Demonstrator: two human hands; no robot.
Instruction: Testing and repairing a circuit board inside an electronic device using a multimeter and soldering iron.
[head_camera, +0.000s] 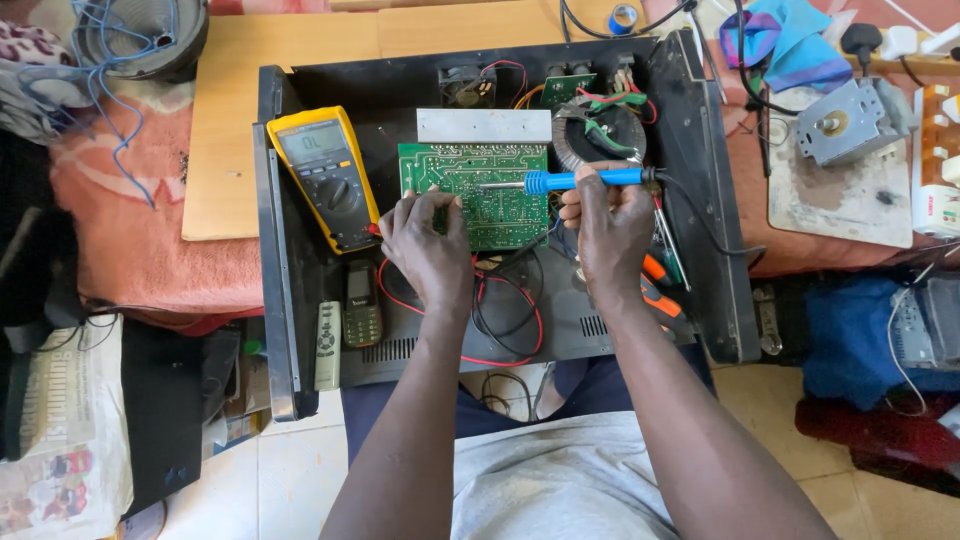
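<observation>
A green circuit board (470, 170) lies in an open black metal chassis (715, 200) with a silver heat sink along its far edge. My right hand (612, 225) grips a blue soldering iron (585, 180) held level, its tip pointing left over the middle of the board. My left hand (428, 245) rests on the board's near left part, fingers curled on it; whether it pinches something is hidden. Red and black wires (510, 310) loop below the board, between my wrists.
A yellow multimeter (325, 175) leans on the chassis's left side, with a small phone (362, 305) and a pale remote (327, 345) below it. A toroidal transformer (598, 135) sits at the back right. Orange-handled tools (660, 290), a grey motor (850, 120) and cloths crowd the right.
</observation>
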